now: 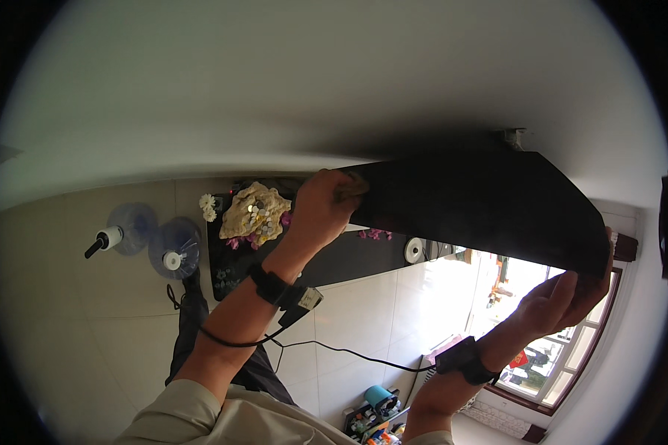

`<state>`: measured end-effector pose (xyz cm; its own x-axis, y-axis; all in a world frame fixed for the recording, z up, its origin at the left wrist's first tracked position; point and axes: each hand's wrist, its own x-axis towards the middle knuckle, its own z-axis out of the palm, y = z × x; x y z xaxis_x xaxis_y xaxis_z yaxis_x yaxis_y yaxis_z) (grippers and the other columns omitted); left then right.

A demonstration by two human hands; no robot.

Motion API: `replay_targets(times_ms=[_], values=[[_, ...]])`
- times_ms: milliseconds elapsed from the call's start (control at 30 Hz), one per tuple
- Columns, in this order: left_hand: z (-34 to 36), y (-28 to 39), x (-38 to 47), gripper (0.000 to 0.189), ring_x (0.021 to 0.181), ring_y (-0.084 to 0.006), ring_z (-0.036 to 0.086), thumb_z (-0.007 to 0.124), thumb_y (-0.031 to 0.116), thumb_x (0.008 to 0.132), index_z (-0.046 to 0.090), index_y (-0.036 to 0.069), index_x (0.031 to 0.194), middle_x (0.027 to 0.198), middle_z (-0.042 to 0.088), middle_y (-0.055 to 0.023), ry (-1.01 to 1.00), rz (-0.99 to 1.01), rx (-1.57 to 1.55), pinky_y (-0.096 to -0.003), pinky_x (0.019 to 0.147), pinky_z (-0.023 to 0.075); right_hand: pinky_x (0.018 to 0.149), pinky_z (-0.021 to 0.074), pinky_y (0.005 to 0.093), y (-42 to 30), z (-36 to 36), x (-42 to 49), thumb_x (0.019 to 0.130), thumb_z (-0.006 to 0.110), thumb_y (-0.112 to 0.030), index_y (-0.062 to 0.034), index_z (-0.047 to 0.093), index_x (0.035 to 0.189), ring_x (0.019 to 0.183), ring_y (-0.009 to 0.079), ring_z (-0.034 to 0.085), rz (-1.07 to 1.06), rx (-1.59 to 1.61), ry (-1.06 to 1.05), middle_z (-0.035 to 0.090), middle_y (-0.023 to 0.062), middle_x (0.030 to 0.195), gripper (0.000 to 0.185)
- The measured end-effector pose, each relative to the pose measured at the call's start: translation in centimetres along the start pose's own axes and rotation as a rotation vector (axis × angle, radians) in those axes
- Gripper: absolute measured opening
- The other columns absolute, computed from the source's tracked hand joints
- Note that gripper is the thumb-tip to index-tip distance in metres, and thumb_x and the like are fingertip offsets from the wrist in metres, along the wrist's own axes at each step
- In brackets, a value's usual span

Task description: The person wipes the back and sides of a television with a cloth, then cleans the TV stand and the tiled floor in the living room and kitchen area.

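Observation:
A large black flat panel [467, 206], apparently a flat-screen television, stands out from the pale wall. My left hand [325, 208] is at the panel's near left end, closed around what looks like a crumpled greyish-brown cloth [353, 188] pressed against the panel. At the opposite end, my right hand [559, 297] grips the lower right corner, thumb on the near side and fingers around the edge. Behind the panel's top edge, a metal wall bracket [514, 138] shows. Both wrists wear black straps with small boxes, joined to a dark cable [356, 351].
Below stands a low black cabinet [334, 261] bearing a cream rock ornament [250, 217] with coins, purple flowers [374, 234] and a white round object [414, 250]. Two water bottles [173, 247] sit on the tiled floor at left, one with a pump [107, 239]. A bright window [556, 356] is at right.

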<state>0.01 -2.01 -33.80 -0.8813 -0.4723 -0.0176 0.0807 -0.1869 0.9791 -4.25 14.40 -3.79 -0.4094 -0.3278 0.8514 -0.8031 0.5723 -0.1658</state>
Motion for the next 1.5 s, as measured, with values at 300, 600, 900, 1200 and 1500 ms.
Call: replay_targets(times_ms=[300, 600, 900, 1200, 1500], values=[[0.8, 1.7, 4.5, 0.017, 0.066, -0.0189, 0.069, 0.073, 0.013, 0.088, 0.068, -0.001, 0.096, 0.08, 0.072, -0.0126, 0.243, 0.189, 0.175, -0.0329, 0.061, 0.0541, 0.114, 0.0457, 0.05, 0.4, -0.2, 0.1, 0.081, 0.054, -0.009, 0.0048, 0.053, 0.135, 0.131, 0.0385, 0.058, -0.013, -0.003, -0.001, 0.062, 0.0234, 0.137, 0.056], [0.0, 2.8, 0.3, 0.021, 0.076, -0.029, 0.073, 0.072, 0.02, 0.088, 0.069, 0.0, 0.094, 0.089, 0.072, -0.0175, 0.064, 0.122, 0.231, -0.0389, 0.069, 0.0567, 0.113, 0.0473, 0.0467, 0.6, -0.4, -0.1, 0.089, 0.057, -0.008, 0.0037, 0.053, 0.137, 0.126, 0.0339, 0.062, -0.021, -0.107, 0.003, 0.063, 0.0209, 0.137, 0.051], [-5.4, -4.2, 4.0, 0.034, 0.098, -0.0304, 0.073, 0.072, 0.01, 0.086, 0.067, 0.002, 0.118, 0.104, 0.074, -0.0163, 0.031, -0.369, -0.443, -0.0382, 0.088, 0.0563, 0.1, 0.0576, 0.0389, 2.8, -3.1, 0.9, 0.099, 0.06, -0.005, -0.0081, 0.058, 0.135, 0.121, 0.0288, 0.066, -0.61, -0.665, -0.156, 0.065, 0.0149, 0.132, 0.036], [-5.6, -15.1, -0.7, 0.031, 0.101, -0.0345, 0.071, 0.064, 0.004, 0.085, 0.068, 0.002, 0.115, 0.099, 0.074, -0.018, 0.047, -0.106, 0.36, -0.0415, 0.087, 0.0553, 0.081, 0.0638, 0.0372, 5.5, -6.2, 2.0, 0.102, 0.06, -0.007, -0.0053, 0.062, 0.115, 0.102, 0.0309, 0.072, -0.879, -1.146, -0.078, 0.067, 0.0216, 0.118, 0.013], [-4.5, -17.9, 1.2, 0.023, 0.101, -0.0427, 0.064, 0.06, 0.002, 0.082, 0.074, 0.006, 0.1, 0.103, 0.071, -0.0187, -0.079, 0.153, 0.491, -0.0502, 0.088, 0.0528, 0.082, 0.0639, 0.0351, 3.5, -5.1, 1.6, 0.107, 0.055, -0.02, -0.0016, 0.067, 0.114, 0.098, 0.0293, 0.073, -0.586, -1.267, 0.03, 0.07, 0.0164, 0.116, 0.023]])
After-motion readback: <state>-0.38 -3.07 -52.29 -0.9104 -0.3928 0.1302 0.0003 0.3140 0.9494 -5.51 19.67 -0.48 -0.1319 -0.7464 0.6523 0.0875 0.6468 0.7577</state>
